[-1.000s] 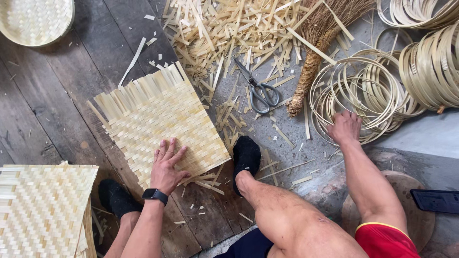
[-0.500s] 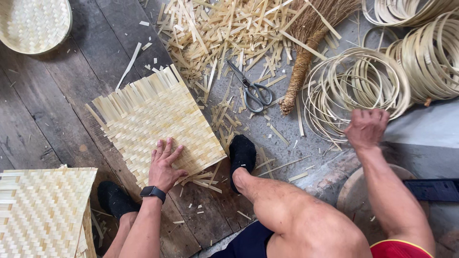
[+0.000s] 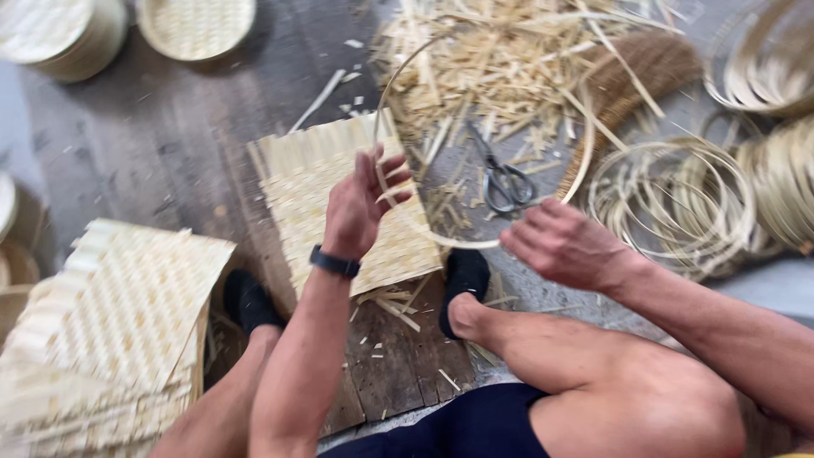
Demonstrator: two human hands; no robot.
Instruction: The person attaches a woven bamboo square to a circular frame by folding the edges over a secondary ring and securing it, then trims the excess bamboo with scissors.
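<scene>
Bamboo hoop (image 3: pixel 475 242), a thin pale ring, hangs in the air above the woven mat (image 3: pixel 339 195), held between both hands. The left hand (image 3: pixel 360 203) grasps the hoop's left arc, fingers curled round the strip and wrist raised, a dark watch band just below it. The right hand (image 3: pixel 564 246) meets the hoop's lower right arc; its fingers look loosely folded, but motion blur hides whether they close on the strip, so I cannot tell. Judging from this, the hoop wants an even, light hold at opposite arcs so that it keeps its round shape and lies level over the mat under the left hand. Squeezing one side would likely bend it oval. Beyond the right hand's fingertips lie scissors (image 3: pixel 504 182) among loose bamboo offcuts (image 3: pixel 509 59), and farther out to its right a pile of similar rings (image 3: pixel 678 203). Below the left wrist, beside the knee, a stack of woven mats (image 3: pixel 119 322) rests on the plank floor (image 3: pixel 170 144).
</scene>
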